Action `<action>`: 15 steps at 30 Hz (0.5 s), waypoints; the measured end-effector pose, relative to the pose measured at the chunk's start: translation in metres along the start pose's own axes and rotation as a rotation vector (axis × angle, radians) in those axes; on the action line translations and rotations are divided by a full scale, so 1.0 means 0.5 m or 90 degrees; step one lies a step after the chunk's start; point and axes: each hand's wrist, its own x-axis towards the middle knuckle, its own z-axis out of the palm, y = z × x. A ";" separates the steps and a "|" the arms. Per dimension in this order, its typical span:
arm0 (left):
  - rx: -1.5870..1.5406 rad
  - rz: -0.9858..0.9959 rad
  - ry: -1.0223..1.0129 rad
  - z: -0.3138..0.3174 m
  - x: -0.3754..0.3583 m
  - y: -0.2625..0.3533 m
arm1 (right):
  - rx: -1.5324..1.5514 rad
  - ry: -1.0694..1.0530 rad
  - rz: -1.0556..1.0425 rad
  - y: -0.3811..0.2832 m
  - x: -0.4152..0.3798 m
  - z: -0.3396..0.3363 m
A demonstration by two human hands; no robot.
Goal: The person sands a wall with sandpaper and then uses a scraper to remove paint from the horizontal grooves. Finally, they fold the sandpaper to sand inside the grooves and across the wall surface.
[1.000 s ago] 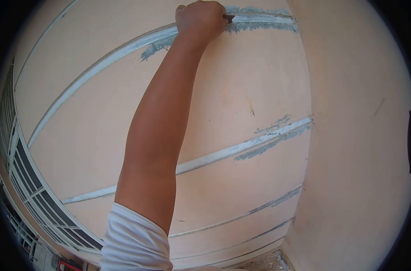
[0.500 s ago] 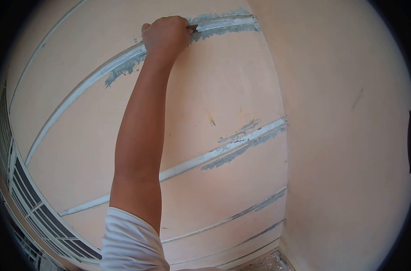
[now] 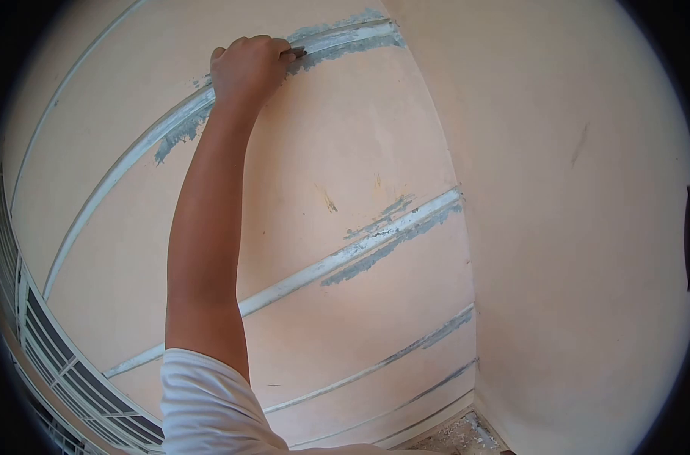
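Note:
My left hand is raised to the wall with its fingers closed round a small dark tool. The tool's tip sticks out to the right of the fingers, against a pale raised strip edged by rough grey patches. Most of the tool is hidden in the fist. A white sleeve covers the upper arm. My right hand cannot be made out; only a sliver of skin shows along the bottom edge.
More pale strips cross the peach wall below, some with grey patches. A plain side wall meets it at the right corner. Barred window grilles stand at lower left. Debris lies on the floor at bottom right.
My left hand and forearm appear farther left and the hand slightly lower in view. The walls and strips have also shifted left with the camera. The tool stays in the fist.

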 end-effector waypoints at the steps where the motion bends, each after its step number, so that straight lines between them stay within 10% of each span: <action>1: 0.020 -0.024 -0.010 -0.016 -0.035 -0.050 | -0.011 -0.005 -0.001 -0.058 0.014 -0.013; 6: 0.113 -0.134 -0.047 -0.110 -0.200 -0.301 | -0.076 -0.101 -0.321 -0.485 0.059 -0.160; 12: 0.143 -0.254 -0.094 -0.161 -0.317 -0.481 | -0.207 0.263 -0.922 -1.140 -0.080 -0.351; 15: 0.127 -0.089 0.059 -0.115 -0.326 -0.494 | -0.173 0.477 -1.203 -1.423 -0.185 -0.373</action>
